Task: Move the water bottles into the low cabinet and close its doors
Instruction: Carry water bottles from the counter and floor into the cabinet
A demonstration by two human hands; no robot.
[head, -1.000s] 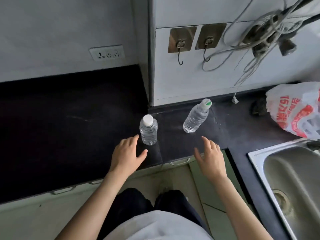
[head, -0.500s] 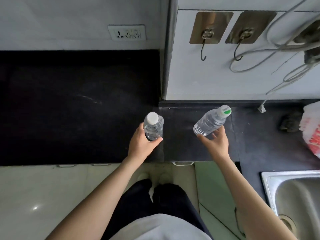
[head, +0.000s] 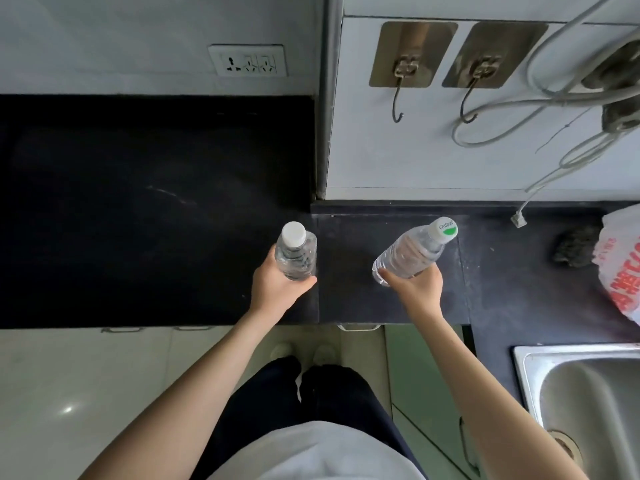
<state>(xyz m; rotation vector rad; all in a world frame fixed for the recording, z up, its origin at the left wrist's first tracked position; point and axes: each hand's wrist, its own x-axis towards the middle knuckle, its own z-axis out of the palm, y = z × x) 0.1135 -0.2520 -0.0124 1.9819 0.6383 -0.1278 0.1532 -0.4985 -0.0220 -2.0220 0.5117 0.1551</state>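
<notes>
Above the counter (head: 138, 202), your left hand (head: 273, 289) grips one bottle (head: 296, 252) upright; your right hand (head: 417, 289) wraps the other bottle (head: 410, 252), tilted, near its base.

Left of the left hand (head: 277, 289): broad bare black desk (head: 138, 220), open. Between both hands: clear gap. Beyond the right hand (head: 417, 289): wall (head: 415, 161) with hooks (head: 398, 105) and dangling cables (head: 554, 140), close. Further right: red-printed bag (head: 620, 271), dark scrubber (head: 575, 245), sink (head: 581, 393).
</notes>
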